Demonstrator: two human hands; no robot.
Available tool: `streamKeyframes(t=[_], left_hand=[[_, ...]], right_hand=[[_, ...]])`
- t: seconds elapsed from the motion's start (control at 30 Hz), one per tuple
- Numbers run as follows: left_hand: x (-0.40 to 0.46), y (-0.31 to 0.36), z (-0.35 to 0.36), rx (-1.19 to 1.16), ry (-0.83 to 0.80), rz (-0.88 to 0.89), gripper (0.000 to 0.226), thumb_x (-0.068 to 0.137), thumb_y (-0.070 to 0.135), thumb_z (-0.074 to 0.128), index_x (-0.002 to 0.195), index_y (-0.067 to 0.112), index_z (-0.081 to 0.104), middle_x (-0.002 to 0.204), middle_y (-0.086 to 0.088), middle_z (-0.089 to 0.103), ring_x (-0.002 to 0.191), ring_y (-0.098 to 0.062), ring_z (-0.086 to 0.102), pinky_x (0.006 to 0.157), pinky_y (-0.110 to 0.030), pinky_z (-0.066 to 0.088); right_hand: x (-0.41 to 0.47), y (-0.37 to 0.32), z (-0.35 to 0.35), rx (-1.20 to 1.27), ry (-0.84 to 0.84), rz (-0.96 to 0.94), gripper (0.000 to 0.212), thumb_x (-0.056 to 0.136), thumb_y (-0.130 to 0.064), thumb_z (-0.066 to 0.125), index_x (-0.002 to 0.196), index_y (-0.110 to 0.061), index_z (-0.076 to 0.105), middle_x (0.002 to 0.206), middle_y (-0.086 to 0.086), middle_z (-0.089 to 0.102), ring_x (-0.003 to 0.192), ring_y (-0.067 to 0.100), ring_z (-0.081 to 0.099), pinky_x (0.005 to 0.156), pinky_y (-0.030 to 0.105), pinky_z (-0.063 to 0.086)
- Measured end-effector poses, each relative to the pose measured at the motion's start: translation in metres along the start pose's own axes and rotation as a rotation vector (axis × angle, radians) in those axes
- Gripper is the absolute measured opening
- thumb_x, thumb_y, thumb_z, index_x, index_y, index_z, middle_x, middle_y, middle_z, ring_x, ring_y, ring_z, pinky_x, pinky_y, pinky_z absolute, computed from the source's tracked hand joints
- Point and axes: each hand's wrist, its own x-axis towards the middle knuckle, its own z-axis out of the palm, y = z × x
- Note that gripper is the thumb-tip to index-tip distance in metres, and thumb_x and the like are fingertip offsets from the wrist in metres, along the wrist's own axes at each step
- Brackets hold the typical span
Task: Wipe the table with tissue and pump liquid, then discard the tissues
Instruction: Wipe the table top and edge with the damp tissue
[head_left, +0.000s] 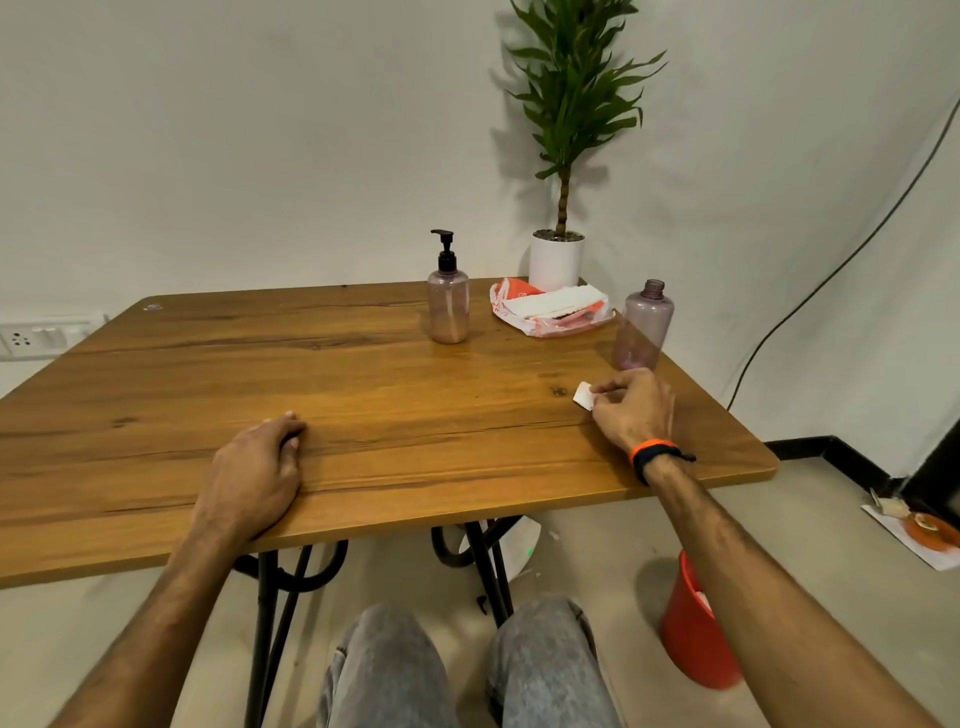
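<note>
Pale plaster walls close in behind the warm brown wooden table (363, 395) where I sit. My right hand (631, 410) rests on its right part, fingers (610, 387) pinched together on a small folded piece of white tissue (584, 396) pressed against the wood. My left hand (254, 473) lies flat near the front edge, fingers loosely curled and holding nothing, steadying me.

I judge the wiping itself to be in hand, with this scrap working the right side; whether it is damp I cannot tell. The next move likely calls for dragging it across the grain, or for fresh liquid from the translucent pink pump bottle with the black dispenser head (448, 296), which stands upright well beyond my reach line, toward the back.

Just behind my right hand stands an uncapped purple-tinted plastic bottle (643, 327); a careless sweep could knock it over. Farther back lies an opened red-and-white plastic tissue packet (553, 307), and behind it a green plant in a white pot (557, 260). On the floor to my right sits a red plastic bucket (693, 644), probably where the tissues go.
</note>
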Motion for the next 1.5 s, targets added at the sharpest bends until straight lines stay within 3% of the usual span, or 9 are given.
streamKeyframes(t=[0.2,0.3,0.37,0.47,0.57,0.77,1.1,1.3,1.5], left_hand=[[-0.001,0.002,-0.003,0.004,-0.011,-0.001,0.037,0.100,0.022,0.046,0.135,0.016,0.054,0.143,-0.005,0.053,0.129,-0.026,0.050,0.109,-0.048,0.039],[-0.001,0.004,-0.003,0.009,-0.011,-0.002,0.036,0.099,0.020,0.046,0.134,0.015,0.054,0.141,-0.006,0.055,0.128,-0.026,0.051,0.108,-0.047,0.039],[0.004,0.006,-0.002,0.007,-0.007,-0.012,0.036,0.099,0.019,0.047,0.134,0.014,0.055,0.141,-0.007,0.055,0.128,-0.027,0.051,0.109,-0.046,0.039],[0.019,0.011,-0.001,-0.023,-0.034,-0.030,0.035,0.099,0.019,0.048,0.133,0.012,0.055,0.137,-0.011,0.057,0.124,-0.029,0.053,0.106,-0.044,0.039],[0.041,0.020,0.003,-0.059,-0.089,-0.009,0.035,0.099,0.019,0.048,0.133,0.011,0.055,0.131,-0.014,0.061,0.121,-0.031,0.056,0.103,-0.041,0.040],[0.096,0.057,0.020,-0.030,-0.110,0.091,0.034,0.095,0.023,0.056,0.127,0.010,0.061,0.125,-0.010,0.067,0.118,-0.029,0.060,0.099,-0.031,0.043],[0.150,0.131,0.065,-0.004,-0.195,0.286,0.040,0.091,0.040,0.060,0.129,0.027,0.058,0.132,0.000,0.061,0.122,-0.017,0.055,0.103,-0.031,0.041],[0.163,0.142,0.081,0.051,-0.243,0.301,0.037,0.088,0.038,0.063,0.123,0.025,0.061,0.125,0.001,0.065,0.115,-0.018,0.059,0.099,-0.034,0.048],[0.170,0.145,0.084,0.129,-0.293,0.287,0.038,0.089,0.042,0.062,0.124,0.027,0.060,0.131,0.001,0.061,0.120,-0.019,0.056,0.100,-0.040,0.048]], right_hand=[[-0.005,-0.016,0.003,0.063,0.051,-0.165,0.014,0.078,-0.018,0.074,0.088,-0.026,0.074,0.109,-0.001,0.067,0.092,0.017,0.063,0.079,0.028,0.052],[-0.003,-0.025,0.010,0.060,-0.015,-0.190,0.012,0.078,-0.018,0.074,0.087,-0.025,0.074,0.093,-0.006,0.068,0.069,0.002,0.058,0.068,0.021,0.048],[0.000,-0.031,0.016,0.036,-0.061,-0.197,0.012,0.078,-0.019,0.073,0.089,-0.025,0.074,0.084,-0.008,0.068,0.065,0.000,0.057,0.066,0.020,0.049],[0.010,-0.040,0.025,0.005,-0.101,-0.194,0.015,0.078,-0.020,0.073,0.092,-0.024,0.075,0.080,-0.009,0.067,0.077,0.009,0.063,0.076,0.026,0.054],[0.027,-0.047,0.037,-0.009,-0.128,-0.185,0.016,0.079,-0.019,0.074,0.095,-0.023,0.074,0.091,-0.005,0.072,0.087,0.013,0.066,0.083,0.033,0.057],[0.081,-0.056,0.062,-0.034,-0.130,-0.194,0.022,0.080,-0.017,0.074,0.102,-0.019,0.074,0.104,-0.002,0.073,0.097,0.016,0.065,0.086,0.031,0.055],[0.169,-0.071,0.096,-0.280,-0.103,-0.319,0.022,0.082,-0.017,0.073,0.103,-0.019,0.075,0.111,0.006,0.072,0.102,0.026,0.064,0.087,0.037,0.053],[0.197,-0.069,0.115,-0.454,-0.335,-0.367,0.040,0.080,-0.027,0.078,0.119,-0.021,0.069,0.128,0.006,0.063,0.114,0.025,0.059,0.096,0.039,0.050],[0.206,-0.070,0.124,-0.520,-0.387,-0.433,0.031,0.085,-0.030,0.072,0.116,-0.023,0.071,0.124,0.005,0.066,0.109,0.023,0.061,0.093,0.038,0.052]])
